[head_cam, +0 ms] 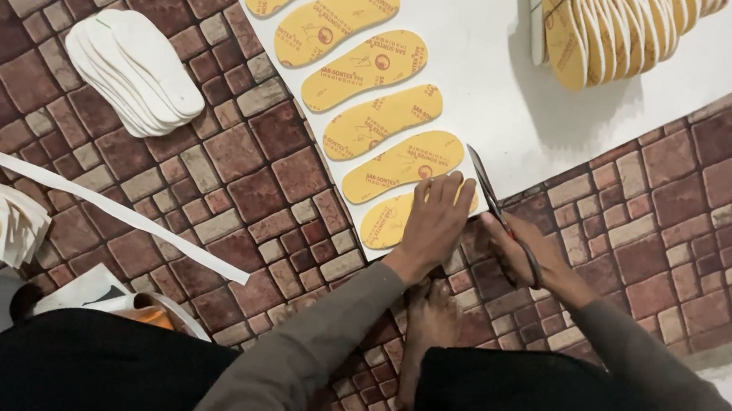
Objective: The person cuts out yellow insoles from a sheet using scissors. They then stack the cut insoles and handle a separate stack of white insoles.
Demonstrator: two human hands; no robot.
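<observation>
My left hand (435,224) lies flat, palm down, on the nearest yellow insole (387,220) at the near end of a white sheet (498,74). It holds the sheet down. My right hand (531,255) grips scissors (487,189), whose blades point away from me along the sheet's near right edge, just right of my left fingers. A row of several yellow printed insoles (364,69) runs diagonally up the sheet toward the top left.
A stack of white insoles (137,71) lies on the brick-patterned floor (244,156) at left. A fanned pile of yellow insoles (612,23) rests at the sheet's far end. White offcut strips (95,200) and scraps lie at left. My bare foot (431,317) is under my arms.
</observation>
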